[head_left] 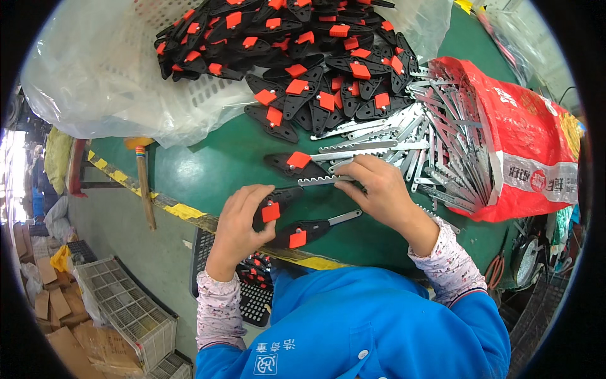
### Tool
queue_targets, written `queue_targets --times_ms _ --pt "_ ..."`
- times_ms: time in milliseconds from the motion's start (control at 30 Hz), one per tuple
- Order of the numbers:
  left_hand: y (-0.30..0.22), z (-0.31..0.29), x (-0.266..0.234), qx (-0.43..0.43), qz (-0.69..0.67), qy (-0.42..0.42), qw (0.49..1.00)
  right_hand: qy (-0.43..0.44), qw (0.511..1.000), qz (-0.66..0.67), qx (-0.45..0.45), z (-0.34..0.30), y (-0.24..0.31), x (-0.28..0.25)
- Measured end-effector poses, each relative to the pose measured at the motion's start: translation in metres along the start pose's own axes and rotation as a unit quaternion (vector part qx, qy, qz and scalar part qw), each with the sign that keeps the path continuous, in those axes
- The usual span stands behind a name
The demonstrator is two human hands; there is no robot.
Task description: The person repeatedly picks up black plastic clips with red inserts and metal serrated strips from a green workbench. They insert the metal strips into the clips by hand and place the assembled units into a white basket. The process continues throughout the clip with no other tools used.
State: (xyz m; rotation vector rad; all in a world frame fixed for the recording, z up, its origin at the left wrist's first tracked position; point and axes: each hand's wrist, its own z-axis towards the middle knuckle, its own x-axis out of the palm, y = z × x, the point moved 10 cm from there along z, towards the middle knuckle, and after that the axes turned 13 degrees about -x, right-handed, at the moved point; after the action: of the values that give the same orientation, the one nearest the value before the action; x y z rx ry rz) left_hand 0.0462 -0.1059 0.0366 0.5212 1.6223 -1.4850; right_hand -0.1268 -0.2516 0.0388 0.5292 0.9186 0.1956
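Note:
My left hand (238,222) is closed around a black plastic part with a red tab (271,212), near the table's front edge. My right hand (377,189) pinches a notched metal strip (319,181). Its free end lies at the tip of the part in my left hand; whether it has entered cannot be told. Just beyond lies another black part (278,161) with a red tab. Nearer to me rests a third black part (287,235), with a plain metal strip (345,217) sticking out of its right end.
Many red-tabbed black parts (303,95) are heaped at the back on clear plastic sheeting (126,95). Loose metal strips (410,142) spill from a red sack (517,139) at right. A mallet (144,183) lies at the left edge; orange-handled pliers (495,270) are at lower right.

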Motion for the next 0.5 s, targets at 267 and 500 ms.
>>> queue_targets --times_ms 267,500 --pt "-0.007 0.003 -0.001 -0.005 -0.039 -0.020 0.999 0.009 1.000 -0.019 -0.021 -0.005 0.008 0.006" --pt "-0.001 0.000 -0.003 -0.020 -0.026 -0.011 0.999 -0.027 1.000 -0.002 -0.009 -0.002 0.007 -0.013"
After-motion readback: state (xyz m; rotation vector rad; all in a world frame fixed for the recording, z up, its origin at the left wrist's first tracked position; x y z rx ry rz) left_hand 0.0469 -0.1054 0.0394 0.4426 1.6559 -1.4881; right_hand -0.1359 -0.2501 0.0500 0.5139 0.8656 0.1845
